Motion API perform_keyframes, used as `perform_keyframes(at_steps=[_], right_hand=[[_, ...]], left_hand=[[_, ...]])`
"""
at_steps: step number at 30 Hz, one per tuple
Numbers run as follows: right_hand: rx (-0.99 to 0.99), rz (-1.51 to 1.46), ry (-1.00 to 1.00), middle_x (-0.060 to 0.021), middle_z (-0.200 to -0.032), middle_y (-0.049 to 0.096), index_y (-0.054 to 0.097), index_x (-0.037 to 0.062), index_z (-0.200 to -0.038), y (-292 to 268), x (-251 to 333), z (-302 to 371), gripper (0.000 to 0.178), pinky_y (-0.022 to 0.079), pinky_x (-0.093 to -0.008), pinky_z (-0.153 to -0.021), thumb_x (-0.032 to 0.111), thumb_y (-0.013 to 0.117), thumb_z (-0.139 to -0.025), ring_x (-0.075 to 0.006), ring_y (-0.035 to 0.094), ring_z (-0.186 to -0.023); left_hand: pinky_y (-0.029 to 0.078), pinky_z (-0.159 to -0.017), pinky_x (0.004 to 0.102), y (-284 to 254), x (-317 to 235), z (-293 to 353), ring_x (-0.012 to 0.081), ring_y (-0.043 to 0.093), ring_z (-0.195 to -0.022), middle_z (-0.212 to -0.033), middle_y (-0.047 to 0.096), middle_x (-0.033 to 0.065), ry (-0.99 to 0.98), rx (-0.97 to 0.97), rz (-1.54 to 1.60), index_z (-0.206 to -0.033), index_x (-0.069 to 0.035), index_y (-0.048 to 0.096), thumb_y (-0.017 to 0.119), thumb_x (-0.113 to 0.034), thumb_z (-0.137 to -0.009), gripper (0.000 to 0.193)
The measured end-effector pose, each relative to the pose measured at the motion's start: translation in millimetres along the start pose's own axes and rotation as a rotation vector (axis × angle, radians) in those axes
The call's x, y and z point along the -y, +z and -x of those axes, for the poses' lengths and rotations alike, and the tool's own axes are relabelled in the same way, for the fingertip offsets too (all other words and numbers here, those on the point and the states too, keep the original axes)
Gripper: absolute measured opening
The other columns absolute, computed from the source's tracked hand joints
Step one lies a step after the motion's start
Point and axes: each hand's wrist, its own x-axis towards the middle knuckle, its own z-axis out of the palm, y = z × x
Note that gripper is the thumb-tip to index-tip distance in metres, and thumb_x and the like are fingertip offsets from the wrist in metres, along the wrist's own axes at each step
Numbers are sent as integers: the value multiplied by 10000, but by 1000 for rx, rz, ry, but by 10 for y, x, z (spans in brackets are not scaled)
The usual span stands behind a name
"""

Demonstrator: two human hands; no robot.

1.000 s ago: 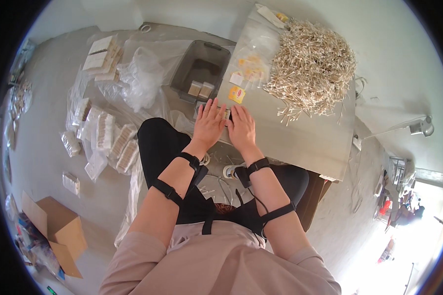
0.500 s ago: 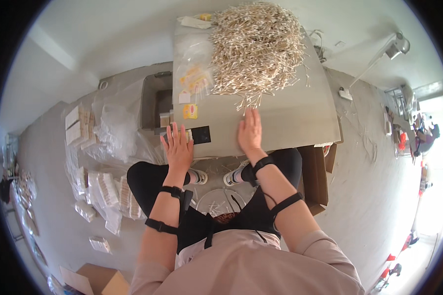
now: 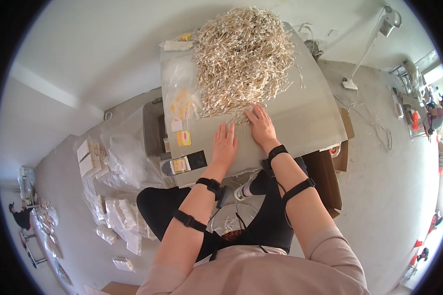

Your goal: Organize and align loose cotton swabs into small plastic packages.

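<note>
A big heap of cotton swabs [image 3: 243, 59] with pale sticks covers the far part of the table. My right hand [image 3: 263, 129] is at the heap's near edge, fingers stretched out and touching a few stray swabs. Just left of it, my left hand [image 3: 225, 147] lies over the tabletop, open, fingertips close to the loose swabs; I see nothing held in either hand. Near the table's front left corner is a flat dark device [image 3: 198, 160], perhaps a small scale, with a small yellow-and-white pack [image 3: 181, 164] on it.
A yellow card [image 3: 183, 138], a white card [image 3: 176, 126] and clear plastic bags [image 3: 182, 101] lie along the table's left side. A grey bin [image 3: 153, 123] stands left of the table, bagged swab packs [image 3: 120, 214] on the floor. A cardboard box [image 3: 325, 182] sits at right.
My left hand has moved right, away from the small pack and dark device, toward the heap's near edge. My right hand has reached the stray swabs. The view has shifted.
</note>
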Motion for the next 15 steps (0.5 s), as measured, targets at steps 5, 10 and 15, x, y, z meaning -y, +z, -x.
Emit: perform_keyframes(at_steps=[5, 10, 15], right_hand=[[-41, -13, -62, -77, -1404, 527, 666, 177, -1224, 20, -40, 20, 375, 378, -398, -1117, 91, 575, -870, -278, 430, -1364], [-85, -106, -88, -59, -1222, 628, 698, 131, -1122, 63, 117, 160, 304, 456, -401, -1031, 90, 604, -836, -284, 542, -1225], [-134, -205, -73, -70, -1091, 638, 699, 87, -1063, 194, 500, 365, 237, 481, -418, -941, 101, 642, -833, -294, 574, -1088]], left_hand=[[246, -1156, 556, 220, -60, -281, 397, 282, -1437, -1555, 293, 219, -54, 8, 45, -1499, -86, 344, 511, -203, -971, 566], [238, -1162, 547, 266, 24, -245, 362, 299, -1443, -1552, 332, 170, 8, -21, -37, -1480, -87, 391, 499, -172, -969, 530], [257, -1157, 535, 179, 311, -42, 309, 359, -1421, -1507, 424, 124, 158, -53, 5, -1443, -75, 444, 472, -79, -939, 505]])
